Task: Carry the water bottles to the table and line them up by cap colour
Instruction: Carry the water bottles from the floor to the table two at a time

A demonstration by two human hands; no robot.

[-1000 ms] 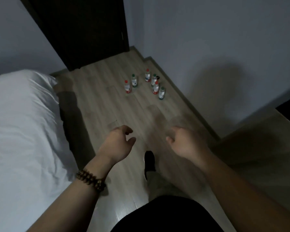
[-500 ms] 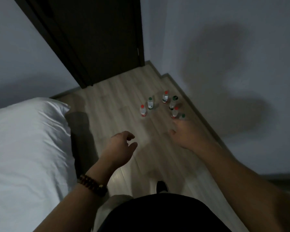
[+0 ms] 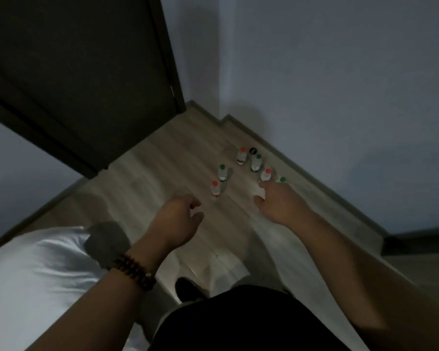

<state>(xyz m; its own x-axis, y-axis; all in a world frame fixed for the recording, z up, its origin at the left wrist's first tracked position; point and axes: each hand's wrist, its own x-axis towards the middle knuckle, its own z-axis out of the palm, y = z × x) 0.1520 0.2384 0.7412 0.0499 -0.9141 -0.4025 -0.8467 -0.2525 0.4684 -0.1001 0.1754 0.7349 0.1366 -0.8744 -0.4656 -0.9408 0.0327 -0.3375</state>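
Six small clear plastic water bottles (image 3: 255, 163) with red or green caps standing on pale wood floor (image 3: 162, 158), left hand (image 3: 176, 222) and right hand (image 3: 280, 202) both loosely curled, empty

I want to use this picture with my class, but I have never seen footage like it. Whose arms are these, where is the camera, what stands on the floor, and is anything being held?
There is no machine here. The camera sits on a person's head and looks forward and down, so the arms are the wearer's own. The left hand, with a bead bracelet on its wrist, and the right hand both reach forward, open and empty. On the wooden floor near the wall corner stand six small water bottles: three red-capped and three green-capped. A small dark round thing lies behind them; I cannot tell what it is. A white bed is on the left, a dark door ahead.
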